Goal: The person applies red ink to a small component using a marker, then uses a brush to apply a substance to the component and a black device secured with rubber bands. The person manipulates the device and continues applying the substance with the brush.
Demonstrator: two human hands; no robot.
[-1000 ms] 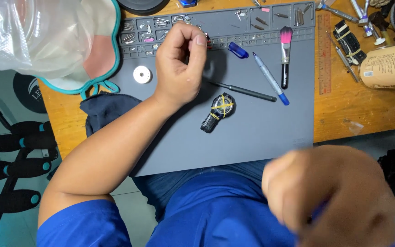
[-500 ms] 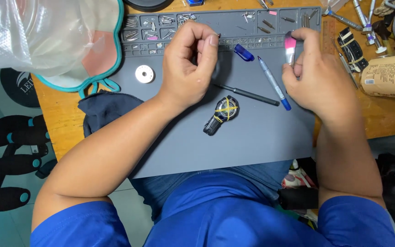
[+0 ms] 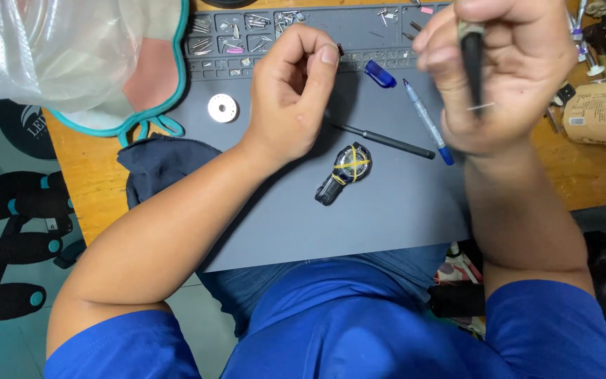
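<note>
With the left hand (image 3: pixel 290 95) pinching a tiny dark part (image 3: pixel 340 50) at upper centre, the right hand (image 3: pixel 499 74), fingers closed round a dark-handled tool (image 3: pixel 473 60), needed steady, slow alignment.

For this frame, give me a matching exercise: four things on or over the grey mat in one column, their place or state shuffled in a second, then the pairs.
Things:
1. watch body
2. blue pen
3. round white disc
4. dark tool

Places or states:
A. held in the right hand
B. left of the left hand
C. mid-mat, crossed by yellow bands
D. lying uncapped below the right hand

Pairs: 1-C, 2-D, 3-B, 4-A
</note>
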